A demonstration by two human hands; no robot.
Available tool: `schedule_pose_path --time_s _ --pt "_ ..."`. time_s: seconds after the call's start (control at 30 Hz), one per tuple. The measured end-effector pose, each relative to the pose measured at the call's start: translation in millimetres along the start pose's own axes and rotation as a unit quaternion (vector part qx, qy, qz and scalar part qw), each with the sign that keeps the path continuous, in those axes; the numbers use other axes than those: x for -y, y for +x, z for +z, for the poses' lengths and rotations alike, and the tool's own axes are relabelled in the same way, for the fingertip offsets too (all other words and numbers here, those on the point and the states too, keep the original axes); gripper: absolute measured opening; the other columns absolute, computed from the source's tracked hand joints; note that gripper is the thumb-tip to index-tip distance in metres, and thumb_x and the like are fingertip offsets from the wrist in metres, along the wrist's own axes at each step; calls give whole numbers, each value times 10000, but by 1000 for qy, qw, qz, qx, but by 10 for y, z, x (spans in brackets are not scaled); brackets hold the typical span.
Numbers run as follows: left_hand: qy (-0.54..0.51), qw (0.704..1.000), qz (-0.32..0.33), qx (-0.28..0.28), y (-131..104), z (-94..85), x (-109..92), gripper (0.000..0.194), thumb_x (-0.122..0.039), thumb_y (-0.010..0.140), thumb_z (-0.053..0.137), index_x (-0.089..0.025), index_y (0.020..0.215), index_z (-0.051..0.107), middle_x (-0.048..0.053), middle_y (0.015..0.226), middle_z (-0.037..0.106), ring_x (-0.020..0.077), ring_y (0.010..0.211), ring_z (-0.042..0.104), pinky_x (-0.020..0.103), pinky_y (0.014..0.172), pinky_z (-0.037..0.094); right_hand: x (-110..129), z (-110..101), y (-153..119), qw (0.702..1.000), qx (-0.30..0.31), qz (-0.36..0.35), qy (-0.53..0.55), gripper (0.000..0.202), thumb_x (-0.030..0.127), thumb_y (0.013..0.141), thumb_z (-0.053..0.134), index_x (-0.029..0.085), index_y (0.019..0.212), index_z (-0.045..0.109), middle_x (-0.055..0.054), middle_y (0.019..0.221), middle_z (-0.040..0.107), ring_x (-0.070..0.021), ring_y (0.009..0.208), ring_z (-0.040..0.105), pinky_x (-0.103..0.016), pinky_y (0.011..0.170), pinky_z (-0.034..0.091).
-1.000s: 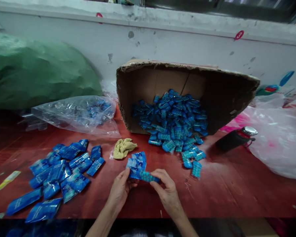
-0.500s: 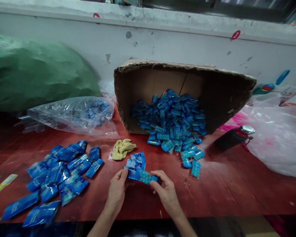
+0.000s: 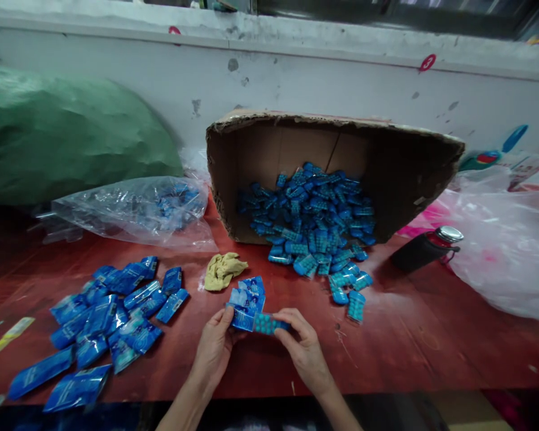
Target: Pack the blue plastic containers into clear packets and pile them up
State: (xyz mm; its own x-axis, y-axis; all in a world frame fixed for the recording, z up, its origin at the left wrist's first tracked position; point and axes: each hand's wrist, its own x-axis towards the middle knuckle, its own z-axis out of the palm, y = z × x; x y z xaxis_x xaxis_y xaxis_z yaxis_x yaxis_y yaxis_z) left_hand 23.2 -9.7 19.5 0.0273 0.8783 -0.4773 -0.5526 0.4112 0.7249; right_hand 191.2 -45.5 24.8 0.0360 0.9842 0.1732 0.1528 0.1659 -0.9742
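Near the front edge of the table, my left hand pinches a blue printed packet between thumb and fingers. My right hand is closed on the right end of a small clear-wrapped pack with turquoise dots. The dotted pack's left end meets the packet's right edge; whether it reaches inside cannot be seen. Just beyond my hands lie several flat blue printed packets, overlapping. A crumpled yellow cloth rests behind them to the left.
A cardboard box on its side spills a heap of dotted packs. Filled blue packets lie left, near a yellow-and-white strip. Behind are a clear bag and green sack. A bottle leans right, beside white plastic.
Both hands keep their hold and have barely moved. The dotted pack has shifted very slightly left toward the packet. The camera view has moved a little.
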Motion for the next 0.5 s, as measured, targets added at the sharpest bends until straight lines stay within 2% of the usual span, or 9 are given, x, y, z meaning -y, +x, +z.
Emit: schedule_pose_path --time_s 0.1,0.2,0.33,0.5 --pt "-7 1000 -5 -7 -16 10 -8 252 -342 577 709 -132 661 598 -4 577 644 112 510 578 218 476 470 -37 23 -6 998 0 58 37 179 206 750 547 221 902 640 -41 910 563 -149 736 554 -215 564 476" --pt "-12 999 -8 -40 -11 3 21 278 -378 572 701 -138 662 595 -6 565 640 119 496 578 225 455 464 -77 47 -10 987 -3 126 97 196 252 735 556 215 915 625 -20 867 547 -93 562 514 -167 398 415" --pt "-1 997 -9 -70 14 -25 80 287 -385 572 699 -136 664 587 -21 517 610 107 447 553 207 400 437 -79 66 -12 977 -18 155 144 199 286 715 581 203 890 625 -9 848 540 -69 505 512 -153 353 398" --pt "8 998 -13 -67 14 -28 98 280 -377 595 686 -135 694 585 -8 540 625 102 434 547 197 376 421 -15 72 2 969 -28 184 162 247 333 679 622 179 871 622 7 717 553 -69 455 506 -160 333 415"
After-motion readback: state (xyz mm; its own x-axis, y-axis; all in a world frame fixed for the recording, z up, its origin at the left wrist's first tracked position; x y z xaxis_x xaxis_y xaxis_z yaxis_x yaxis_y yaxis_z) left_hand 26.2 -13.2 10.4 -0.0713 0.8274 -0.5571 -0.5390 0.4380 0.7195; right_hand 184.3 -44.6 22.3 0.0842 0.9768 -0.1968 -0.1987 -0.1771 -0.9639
